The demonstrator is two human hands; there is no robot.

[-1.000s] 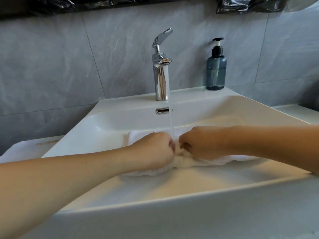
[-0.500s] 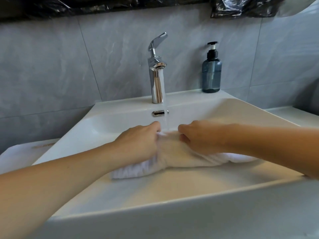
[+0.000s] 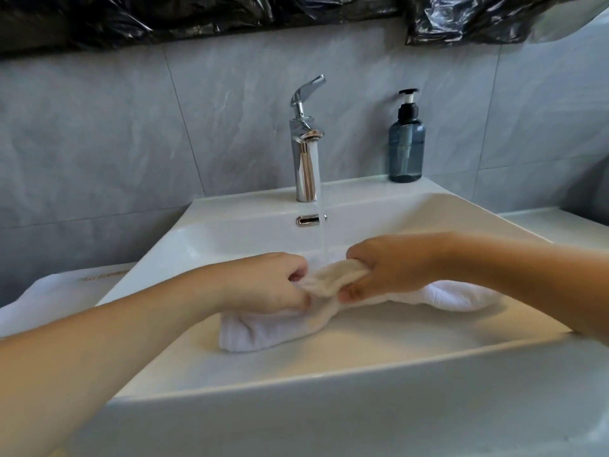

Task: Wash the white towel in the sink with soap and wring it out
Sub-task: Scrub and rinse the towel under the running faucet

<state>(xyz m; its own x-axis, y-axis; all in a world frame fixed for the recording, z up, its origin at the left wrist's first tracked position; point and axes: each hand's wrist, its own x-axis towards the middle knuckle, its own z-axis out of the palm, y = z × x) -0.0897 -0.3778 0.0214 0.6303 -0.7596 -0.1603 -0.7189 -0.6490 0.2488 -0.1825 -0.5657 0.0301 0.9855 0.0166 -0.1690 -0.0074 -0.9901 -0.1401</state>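
The white towel point(image 3: 263, 331) lies bunched across the bottom of the white sink point(image 3: 329, 387), one end at the lower left and the other at the right. My left hand point(image 3: 263, 282) and my right hand point(image 3: 392, 265) each grip the towel's wet middle, a short stretch of cloth showing between them. A stream of water point(image 3: 321, 225) runs from the chrome tap point(image 3: 304, 153) down onto the towel just behind my hands. A dark blue soap pump bottle point(image 3: 406, 146) stands on the sink's back ledge at the right.
Grey tiled wall point(image 3: 131, 143) rises behind the sink. Black plastic sheeting point(image 3: 197, 18) hangs along the top. A folded white cloth point(image 3: 56, 291) lies on the counter left of the sink. The overflow slot point(image 3: 308, 220) sits below the tap.
My hands, pressed knuckle to knuckle on the bunched towel a second ago, have drawn apart, stretching out the wet middle. The camera view has tilted and shifted slightly.
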